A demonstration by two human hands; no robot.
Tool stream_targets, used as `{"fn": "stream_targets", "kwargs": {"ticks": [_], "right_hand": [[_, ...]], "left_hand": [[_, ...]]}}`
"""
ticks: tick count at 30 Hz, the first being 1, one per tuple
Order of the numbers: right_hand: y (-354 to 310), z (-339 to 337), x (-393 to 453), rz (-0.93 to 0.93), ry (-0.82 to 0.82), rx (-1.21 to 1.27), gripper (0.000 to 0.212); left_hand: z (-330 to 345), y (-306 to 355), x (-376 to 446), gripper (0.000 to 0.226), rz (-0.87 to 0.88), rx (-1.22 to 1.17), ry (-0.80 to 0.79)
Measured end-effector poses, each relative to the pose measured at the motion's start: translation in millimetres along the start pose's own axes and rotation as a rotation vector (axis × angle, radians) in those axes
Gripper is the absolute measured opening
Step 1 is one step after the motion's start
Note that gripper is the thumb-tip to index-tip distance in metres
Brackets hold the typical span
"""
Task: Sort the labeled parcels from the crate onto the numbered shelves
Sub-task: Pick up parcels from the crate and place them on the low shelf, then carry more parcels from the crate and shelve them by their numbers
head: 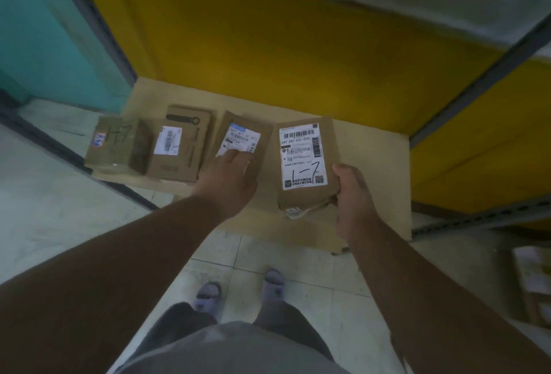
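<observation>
A low wooden shelf board (372,165) carries several brown parcels. My right hand (353,197) grips the lower right corner of a cardboard parcel (307,156) whose white label bears a handwritten "1-7"; it is held just above the board. My left hand (229,177) lies flat with its fingers on a smaller tilted parcel (243,138) with a white label. Left of that are a flat box with a printed tool picture (179,147) and a taped box marked "1-7" (117,147).
A yellow back panel (283,54) rises behind the board, a teal panel (38,31) stands at the left, and dark metal uprights (477,84) frame the bay. Another yellow-backed bay lies to the right. Pale floor tiles and my feet (238,290) are below.
</observation>
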State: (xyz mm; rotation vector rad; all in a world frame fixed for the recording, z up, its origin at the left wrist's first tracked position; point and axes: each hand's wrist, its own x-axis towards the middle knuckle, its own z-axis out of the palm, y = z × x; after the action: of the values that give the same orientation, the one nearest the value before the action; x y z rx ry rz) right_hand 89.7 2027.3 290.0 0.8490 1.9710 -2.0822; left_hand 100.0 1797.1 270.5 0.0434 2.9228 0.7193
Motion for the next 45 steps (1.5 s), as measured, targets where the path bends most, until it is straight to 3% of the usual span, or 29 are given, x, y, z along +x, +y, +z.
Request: {"fn": "stream_targets", "kwargs": {"ticks": [7,13,22,30,34,37,45], "right_hand": [[35,13,61,0.040,-0.063,-0.170,0.052],[48,19,76,-0.110,-0.081,-0.464,0.029],[27,0,62,-0.279,-0.070,-0.775,0.041],[-6,10,-7,-0.623,-0.165,-0.908,0.045],[-15,55,-61,-0.720,-0.264,-0.889,0.055],[-13,108,-108,-0.836,-0.348,-0.873,0.048],[30,324,-266,-1.137,-0.681,-0.787,0.050]], "left_hand": [[29,-15,1,0.066,-0.127,0.057,-0.041],[34,-13,0,0.064,-0.150,0.089,-0.025],[20,6,-3,0.060,-0.145,0.072,-0.101],[-10,10,-39,0.055,-0.135,0.010,-0.032],[-34,-23,-75,0.052,-0.145,-0.016,0.045],[-57,-72,-117,0.052,-0.189,-0.047,0.093],[-147,-264,-265,0.052,-0.450,0.030,0.202]]}}
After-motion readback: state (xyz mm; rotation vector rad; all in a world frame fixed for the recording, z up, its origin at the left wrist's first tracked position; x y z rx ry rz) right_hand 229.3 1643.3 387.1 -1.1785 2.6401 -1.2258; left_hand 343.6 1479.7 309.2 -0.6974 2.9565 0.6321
